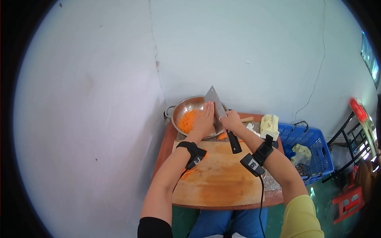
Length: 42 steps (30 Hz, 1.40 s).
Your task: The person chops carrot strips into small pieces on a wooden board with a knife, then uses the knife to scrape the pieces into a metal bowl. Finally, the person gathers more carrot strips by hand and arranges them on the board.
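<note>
My right hand [231,120] is closed on a cleaver [214,100] where blade and handle meet, and the black handle points back toward me. The blade stands tilted over a metal pan [178,110]. My left hand [204,120] lies with its fingers stretched out against the side of the blade, over the pan. Finely chopped orange carrot [186,122] sits in the left part of the pan. Below both forearms is a wooden cutting board [222,174]. Some carrot pieces [188,173] lie on its left side, partly behind my left wrist.
Beside the pan, at the table's back right, stands a pale yellow package [270,125]. A blue plastic basket [323,148] holding bags is right of the table. Farther right are a red stool [349,202] and a black metal rack [345,142]. Walls close off the left and back.
</note>
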Tool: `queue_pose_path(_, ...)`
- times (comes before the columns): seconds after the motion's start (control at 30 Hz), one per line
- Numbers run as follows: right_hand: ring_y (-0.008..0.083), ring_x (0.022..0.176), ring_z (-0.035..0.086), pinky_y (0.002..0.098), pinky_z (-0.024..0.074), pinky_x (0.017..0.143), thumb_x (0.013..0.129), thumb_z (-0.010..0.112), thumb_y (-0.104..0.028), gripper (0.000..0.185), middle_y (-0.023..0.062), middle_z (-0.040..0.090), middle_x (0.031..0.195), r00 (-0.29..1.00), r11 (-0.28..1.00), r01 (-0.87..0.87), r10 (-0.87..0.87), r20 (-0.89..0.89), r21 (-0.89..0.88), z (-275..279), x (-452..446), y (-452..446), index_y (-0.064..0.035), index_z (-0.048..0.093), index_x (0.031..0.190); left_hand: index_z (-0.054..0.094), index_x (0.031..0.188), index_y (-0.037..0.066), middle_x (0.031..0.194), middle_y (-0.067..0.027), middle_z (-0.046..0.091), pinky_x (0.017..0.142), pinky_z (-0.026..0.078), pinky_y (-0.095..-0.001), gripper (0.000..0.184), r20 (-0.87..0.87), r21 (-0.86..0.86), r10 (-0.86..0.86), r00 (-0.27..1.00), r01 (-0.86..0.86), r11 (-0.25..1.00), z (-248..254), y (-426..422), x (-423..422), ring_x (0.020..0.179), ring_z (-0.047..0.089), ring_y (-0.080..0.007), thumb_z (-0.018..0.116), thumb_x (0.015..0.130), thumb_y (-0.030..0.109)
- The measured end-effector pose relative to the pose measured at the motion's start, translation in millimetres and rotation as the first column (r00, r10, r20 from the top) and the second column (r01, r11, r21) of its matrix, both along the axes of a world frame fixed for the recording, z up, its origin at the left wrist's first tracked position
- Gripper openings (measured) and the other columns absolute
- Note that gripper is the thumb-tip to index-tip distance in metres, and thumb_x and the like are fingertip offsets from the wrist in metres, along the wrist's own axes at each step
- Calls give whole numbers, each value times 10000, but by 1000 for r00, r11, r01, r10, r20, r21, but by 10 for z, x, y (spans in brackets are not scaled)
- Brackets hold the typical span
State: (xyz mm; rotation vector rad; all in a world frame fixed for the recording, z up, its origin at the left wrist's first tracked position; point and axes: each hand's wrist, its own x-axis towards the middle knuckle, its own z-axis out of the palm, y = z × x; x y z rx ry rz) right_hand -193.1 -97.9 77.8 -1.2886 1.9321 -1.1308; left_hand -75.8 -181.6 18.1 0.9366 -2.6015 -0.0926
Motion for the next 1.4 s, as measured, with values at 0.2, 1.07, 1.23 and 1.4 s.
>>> queue_pose_path(0.2, 207, 389, 572, 331, 466, 380, 796, 535, -103, 196, 115, 540, 481, 996, 995, -7, -2, -89, -96, -25, -19, -7, 54, 523, 679, 64, 1437, -16, 1498, -195, 141, 1095, 143, -523, 845, 121, 294, 341, 932, -362, 885, -114, -112, 8, 1399, 101, -340, 557, 758, 84)
queue_pose_path(1.07, 260, 615, 589, 362, 477, 530, 770, 570, -111, 178, 66, 543, 780, 276, 855, -486, 345, -897, 180, -484, -589, 2461, -81, 545, 944, 622, 1030, -25, 993, -202, 628, 843, 476, -398, 563, 15, 485, 247, 969, -223, 846, -38, 743, 1617, 952, 602, -335, 592, 794, 485)
queue_pose_path(1.23, 210, 592, 588, 330, 469, 503, 722, 564, -85, 165, 45, 519, 747, 281, 862, -488, 305, -910, 138, -659, -441, 2675, -98, 519, 881, 527, 1197, 0, 1076, -226, 578, 855, 469, -399, 770, 263, 313, 406, 875, -476, 822, -176, 1243, 1579, 1014, 573, -340, 651, 715, 588)
queue_pose_path(1.4, 253, 639, 610, 363, 482, 529, 718, 621, -110, 238, 64, 523, 804, 461, 900, -415, 334, -822, 133, -747, -392, 2756, -90, 500, 922, 552, 1136, -11, 1139, -225, 536, 860, 457, -436, 733, 289, 302, 384, 877, -464, 833, -243, 1390, 1479, 1076, 528, -359, 639, 724, 589)
